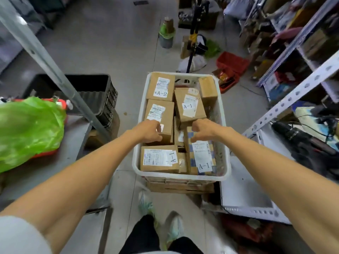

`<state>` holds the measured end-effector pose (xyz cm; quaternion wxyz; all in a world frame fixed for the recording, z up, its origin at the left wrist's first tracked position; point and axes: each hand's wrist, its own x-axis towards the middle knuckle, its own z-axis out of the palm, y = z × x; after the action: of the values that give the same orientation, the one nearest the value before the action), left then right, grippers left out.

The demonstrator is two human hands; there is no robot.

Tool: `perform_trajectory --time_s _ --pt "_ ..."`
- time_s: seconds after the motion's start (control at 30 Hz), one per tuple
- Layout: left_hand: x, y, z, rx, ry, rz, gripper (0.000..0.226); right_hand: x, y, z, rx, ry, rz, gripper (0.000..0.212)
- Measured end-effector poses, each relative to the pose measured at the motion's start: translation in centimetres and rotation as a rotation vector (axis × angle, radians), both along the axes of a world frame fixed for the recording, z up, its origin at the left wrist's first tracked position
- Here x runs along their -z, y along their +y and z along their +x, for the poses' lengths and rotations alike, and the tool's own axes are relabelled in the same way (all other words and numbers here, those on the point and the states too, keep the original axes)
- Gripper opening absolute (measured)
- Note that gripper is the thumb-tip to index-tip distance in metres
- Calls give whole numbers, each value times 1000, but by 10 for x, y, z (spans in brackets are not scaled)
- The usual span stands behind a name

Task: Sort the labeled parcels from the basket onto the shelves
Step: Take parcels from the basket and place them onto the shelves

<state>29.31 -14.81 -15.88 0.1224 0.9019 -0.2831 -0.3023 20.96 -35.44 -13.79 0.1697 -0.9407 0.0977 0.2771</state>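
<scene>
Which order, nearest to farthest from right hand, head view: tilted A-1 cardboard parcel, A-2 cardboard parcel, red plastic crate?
1. Tilted brown cardboard A-1 parcel: just beyond the right hand.
2. Brown cardboard A-2 parcel: white plastic basket, far-left corner.
3. Red plastic crate: floor, beyond basket, right.

Grey floor [113,43], black crate [110,96], red toolbox [232,64]

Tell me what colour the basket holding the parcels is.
The basket is white, with a pale, see-through look to its side walls. It shows best in the head view.
</scene>
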Motion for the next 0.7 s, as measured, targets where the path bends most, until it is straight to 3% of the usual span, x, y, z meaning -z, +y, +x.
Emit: perform_trajectory --time_s 0.23,0.33,0.4,0.6,0.7 --pt "50 37 57 -48 110 26 29 54 46 51 -208 158 -88 51" --pt "75 45 69 -68 150 7 26 89 65 63 -296 202 -80 27" --pt "88 46 68 -84 175 -36 23 111 75 69 -315 230 -57 25" --pt "112 54 61 -188 192 -92 20 168 97 86 -420 226 -78 54" --pt "121 59 59 -252 180 -107 20 189 102 90 -413 300 -18 82"
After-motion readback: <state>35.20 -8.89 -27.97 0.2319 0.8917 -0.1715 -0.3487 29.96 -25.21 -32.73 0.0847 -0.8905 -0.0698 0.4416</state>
